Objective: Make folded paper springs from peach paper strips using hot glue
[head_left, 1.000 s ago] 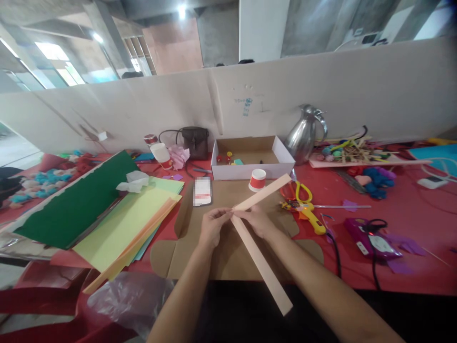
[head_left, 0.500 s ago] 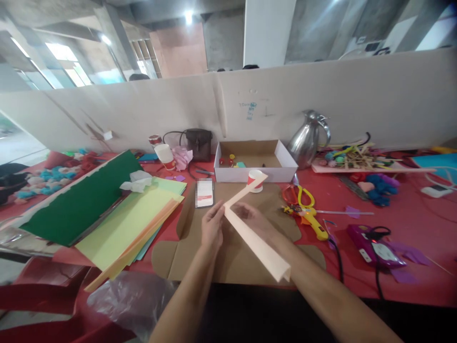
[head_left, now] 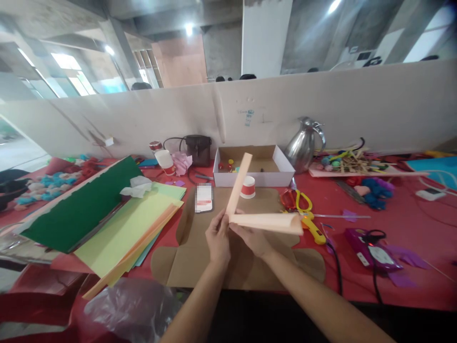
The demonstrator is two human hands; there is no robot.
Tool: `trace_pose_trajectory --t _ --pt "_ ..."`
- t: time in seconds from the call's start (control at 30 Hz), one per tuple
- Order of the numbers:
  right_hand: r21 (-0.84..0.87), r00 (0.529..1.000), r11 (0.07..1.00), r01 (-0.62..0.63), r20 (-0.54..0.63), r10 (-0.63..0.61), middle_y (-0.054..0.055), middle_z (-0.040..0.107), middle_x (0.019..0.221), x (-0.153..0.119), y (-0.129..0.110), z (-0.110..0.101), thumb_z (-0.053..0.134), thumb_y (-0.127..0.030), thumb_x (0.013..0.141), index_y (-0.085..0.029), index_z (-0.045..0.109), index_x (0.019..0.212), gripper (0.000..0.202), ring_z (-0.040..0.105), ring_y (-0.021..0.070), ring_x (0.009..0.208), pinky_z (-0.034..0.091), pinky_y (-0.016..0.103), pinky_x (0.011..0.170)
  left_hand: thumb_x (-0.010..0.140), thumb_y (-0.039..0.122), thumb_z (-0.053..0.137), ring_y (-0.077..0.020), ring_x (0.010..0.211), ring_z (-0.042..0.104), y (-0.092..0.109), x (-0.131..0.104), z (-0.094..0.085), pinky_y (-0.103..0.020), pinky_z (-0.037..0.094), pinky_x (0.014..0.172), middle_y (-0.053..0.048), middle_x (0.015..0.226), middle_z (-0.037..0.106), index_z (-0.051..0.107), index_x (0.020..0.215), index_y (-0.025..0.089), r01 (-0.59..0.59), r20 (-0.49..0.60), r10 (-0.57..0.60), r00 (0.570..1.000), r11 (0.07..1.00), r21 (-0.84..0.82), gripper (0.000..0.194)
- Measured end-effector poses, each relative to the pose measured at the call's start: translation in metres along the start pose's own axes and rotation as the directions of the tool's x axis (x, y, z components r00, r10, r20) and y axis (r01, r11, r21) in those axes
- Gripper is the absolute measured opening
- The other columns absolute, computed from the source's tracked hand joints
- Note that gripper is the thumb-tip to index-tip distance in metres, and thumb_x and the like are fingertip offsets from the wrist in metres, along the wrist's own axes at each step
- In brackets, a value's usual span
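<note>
A pale peach strip of paper [head_left: 266, 222], bent into two arms, is held above the flattened brown cardboard [head_left: 203, 267]. My left hand [head_left: 218, 234] pinches it at the bend. My right hand [head_left: 254, 238] grips it from below near the same spot, its fingertips partly hidden behind the paper. One arm of the strip points up and away; the other, curled along its length, reaches right, over the yellow glue gun [head_left: 314, 232]. Just beyond the strip stands a red and white paper cup [head_left: 248, 187].
A phone [head_left: 204, 197] lies on the cardboard. Behind is an open white box [head_left: 253, 179] beside a steel jug [head_left: 303, 147]. Coloured paper sheets [head_left: 132, 224] and a green board [head_left: 85, 205] are at left. Scissors [head_left: 303, 201] and a purple device [head_left: 371, 252] with cables lie right.
The peach strip has turned: its curled arm has swung up from pointing toward me to pointing right, and its other arm now stands steeper. My right hand has shifted below the strip.
</note>
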State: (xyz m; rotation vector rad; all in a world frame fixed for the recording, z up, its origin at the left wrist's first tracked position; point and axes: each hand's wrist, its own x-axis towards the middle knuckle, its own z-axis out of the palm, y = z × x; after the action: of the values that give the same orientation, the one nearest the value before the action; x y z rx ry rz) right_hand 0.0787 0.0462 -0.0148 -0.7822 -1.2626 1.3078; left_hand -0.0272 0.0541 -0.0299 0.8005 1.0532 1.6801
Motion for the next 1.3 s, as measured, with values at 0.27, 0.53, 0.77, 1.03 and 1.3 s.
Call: trace_pose_trajectory --t 0.27,0.53,0.77,1.03,1.3 --pt "0.222 0.946 0.964 -0.144 -0.256 0.200 0.005 0.071 0.091 0.008 0.022 -0.003 0.071 -0.038 0.072 -0.021 0.070 0.095 0.028 0.064 0.0210 0.083 0.050 0.034 0.076 0.069 0.032 0.076 -0.0116 0.071 0.063 0.003 -0.002 0.006 -0.024 0.049 0.068 -0.001 0.084 0.067 0.065 0.092 0.017 0.055 0.036 -0.052 0.998 0.994 -0.098 0.029" --pt "0.259 0.914 0.949 -0.180 -0.312 0.258 0.003 0.067 0.066 0.016 0.018 -0.011 0.079 -0.037 0.061 -0.015 0.069 0.068 0.025 0.056 0.0144 0.060 0.044 0.029 0.060 0.060 0.026 0.082 -0.0127 0.070 0.065 0.017 0.016 -0.007 -0.026 0.051 0.074 -0.005 0.080 0.071 0.071 0.081 0.013 0.337 0.246 -0.323 0.914 0.941 -0.015 0.027" --pt "0.242 0.925 0.940 -0.241 -0.237 0.298 0.004 0.068 0.065 0.020 0.026 -0.017 0.079 -0.036 0.060 -0.014 0.070 0.070 0.026 0.057 0.0140 0.059 0.045 0.029 0.059 0.060 0.030 0.082 -0.0109 0.062 0.061 0.010 0.028 -0.017 -0.023 0.049 0.064 -0.005 0.072 0.071 0.075 0.079 0.012 0.259 0.253 -0.279 0.926 0.960 0.111 0.027" --pt "0.218 0.926 0.943 -0.250 -0.230 0.298 0.002 0.066 0.061 0.021 0.023 -0.018 0.077 -0.034 0.060 -0.015 0.069 0.064 0.021 0.055 0.0129 0.056 0.043 0.027 0.056 0.061 0.029 0.082 -0.0121 0.066 0.062 0.014 0.024 -0.017 -0.024 0.049 0.066 -0.006 0.080 0.072 0.075 0.082 0.014 0.254 0.288 -0.274 0.918 0.962 0.105 0.026" --pt "0.233 0.919 0.933 -0.273 -0.223 0.324 0.002 0.067 0.062 0.020 0.016 -0.013 0.076 -0.034 0.059 -0.016 0.069 0.067 0.021 0.057 0.0131 0.057 0.042 0.026 0.055 0.063 0.028 0.080 -0.0098 0.057 0.057 0.017 0.030 -0.017 -0.022 0.045 0.059 -0.005 0.067 0.069 0.075 0.073 0.012 0.284 0.359 -0.323 0.876 0.946 0.157 0.020"
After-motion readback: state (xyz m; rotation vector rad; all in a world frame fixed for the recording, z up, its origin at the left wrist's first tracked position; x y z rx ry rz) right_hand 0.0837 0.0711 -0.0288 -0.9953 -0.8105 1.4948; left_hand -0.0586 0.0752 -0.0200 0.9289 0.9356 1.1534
